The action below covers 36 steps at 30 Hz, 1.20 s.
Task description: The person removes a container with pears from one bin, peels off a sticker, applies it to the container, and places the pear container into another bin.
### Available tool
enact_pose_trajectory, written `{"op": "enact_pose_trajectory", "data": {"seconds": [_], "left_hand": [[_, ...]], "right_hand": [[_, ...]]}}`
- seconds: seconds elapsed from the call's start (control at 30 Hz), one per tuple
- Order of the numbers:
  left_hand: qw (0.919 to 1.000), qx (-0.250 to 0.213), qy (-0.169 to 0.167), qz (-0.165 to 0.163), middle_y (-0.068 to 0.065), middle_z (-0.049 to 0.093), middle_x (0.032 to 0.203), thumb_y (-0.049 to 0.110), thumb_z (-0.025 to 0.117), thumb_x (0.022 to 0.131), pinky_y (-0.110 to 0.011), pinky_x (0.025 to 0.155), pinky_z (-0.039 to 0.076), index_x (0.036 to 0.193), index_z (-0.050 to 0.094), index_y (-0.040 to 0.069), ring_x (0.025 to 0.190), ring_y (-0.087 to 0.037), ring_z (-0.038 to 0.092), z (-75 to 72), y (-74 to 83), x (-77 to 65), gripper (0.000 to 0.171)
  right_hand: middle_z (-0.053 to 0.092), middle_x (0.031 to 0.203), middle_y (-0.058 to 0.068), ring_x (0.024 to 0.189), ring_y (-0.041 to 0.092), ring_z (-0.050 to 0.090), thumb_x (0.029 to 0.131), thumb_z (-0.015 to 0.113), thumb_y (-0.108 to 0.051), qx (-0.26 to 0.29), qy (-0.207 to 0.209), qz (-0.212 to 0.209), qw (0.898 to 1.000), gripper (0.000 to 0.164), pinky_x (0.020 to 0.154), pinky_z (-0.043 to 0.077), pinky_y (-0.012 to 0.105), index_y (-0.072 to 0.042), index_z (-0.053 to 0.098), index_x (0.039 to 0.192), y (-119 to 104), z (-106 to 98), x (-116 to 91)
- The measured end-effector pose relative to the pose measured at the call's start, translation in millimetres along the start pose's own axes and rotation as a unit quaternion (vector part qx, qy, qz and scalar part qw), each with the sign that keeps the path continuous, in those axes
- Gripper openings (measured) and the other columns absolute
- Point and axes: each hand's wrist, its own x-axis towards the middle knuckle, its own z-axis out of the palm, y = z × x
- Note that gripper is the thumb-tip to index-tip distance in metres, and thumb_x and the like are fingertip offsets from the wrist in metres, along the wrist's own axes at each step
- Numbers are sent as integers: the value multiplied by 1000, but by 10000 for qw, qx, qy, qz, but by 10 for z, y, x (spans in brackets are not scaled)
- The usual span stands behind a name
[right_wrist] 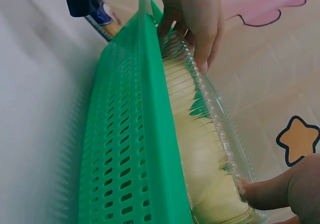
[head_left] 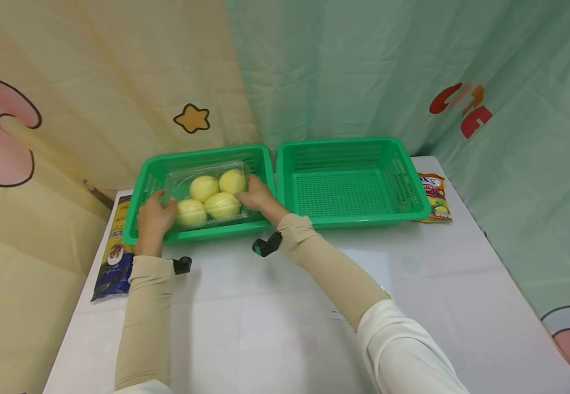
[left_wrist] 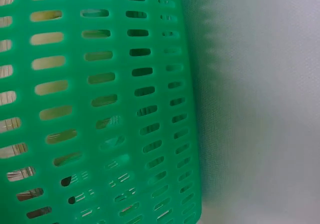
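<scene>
A clear plastic clamshell box (head_left: 179, 180) with several round, pale yellow fruits (head_left: 222, 206) lies tilted inside the left green basket (head_left: 196, 236). My left hand (head_left: 156, 218) grips the box's left end, fingers reaching in past the basket wall. At the opposite end my right hand (head_left: 257, 196) holds the box, its thumb pressing on the ridged edge. The right wrist view shows the fruits through the ribbed side of the box (right_wrist: 200, 129), just above the basket rim (right_wrist: 157, 114). Only the slotted basket wall (left_wrist: 100, 99) and the tabletop fill the left wrist view.
A second green basket (head_left: 354, 221) stands right beside the first. Left of the baskets lies a yellow and blue packet (head_left: 114, 257), and a colourful snack bag (head_left: 435, 198) is at the far right. A white sheet (head_left: 368, 262) lies partly under my right forearm. Printed curtains (head_left: 314, 65) hang behind.
</scene>
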Motion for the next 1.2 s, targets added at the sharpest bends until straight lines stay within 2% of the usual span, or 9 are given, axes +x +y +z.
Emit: {"op": "enact_pose_trajectory", "data": {"seconds": [0.17,0.4,0.57,0.87,1.0,1.2], "left_hand": [[9999,-18,53,96,-29,44,137,42,25,98,-63,98,34,149,19,9,124,-50,39,-24,-15,-15,61],[9995,-67,199,239,-31,47,133,39,29,99,-62,96,36,148,22,8,121,-48,44,-54,-37,-63,59],[9990,-172,281,315,-30,49,131,40,29,98,-61,91,38,148,23,9,118,-47,47,-72,-42,-96,59],[9988,-219,45,433,-31,44,136,42,28,98,-61,92,41,149,19,11,123,-50,41,-123,4,-163,61],[9982,-328,147,483,-31,45,136,43,28,98,-60,89,43,149,21,11,120,-49,45,-139,23,-189,60],[9972,-405,319,542,-31,47,134,42,30,98,-58,87,45,148,24,12,117,-48,48,-154,32,-212,58]], "right_hand": [[31,151,13,139,29,31,92,55,-23,14,-9,10,10000,66,112,33,43,-6,22,147,-18,-10,-37],[26,154,11,142,27,26,92,55,-24,-139,-82,-86,9998,69,115,30,41,-6,18,148,-53,-23,-85],[30,152,10,140,27,31,91,58,-26,-195,-30,-133,9997,70,111,34,42,-11,19,148,-62,-46,-107],[45,140,15,130,28,44,91,59,-28,-118,-10,-290,9995,70,103,43,43,-13,20,147,-33,-145,-159],[48,136,17,125,28,48,90,59,-28,-14,-64,-320,9995,71,96,47,43,-15,19,148,-32,-187,-187],[44,140,18,130,28,45,91,59,-28,117,-154,-275,9994,72,97,47,43,-17,17,148,-34,-236,-234]]}}
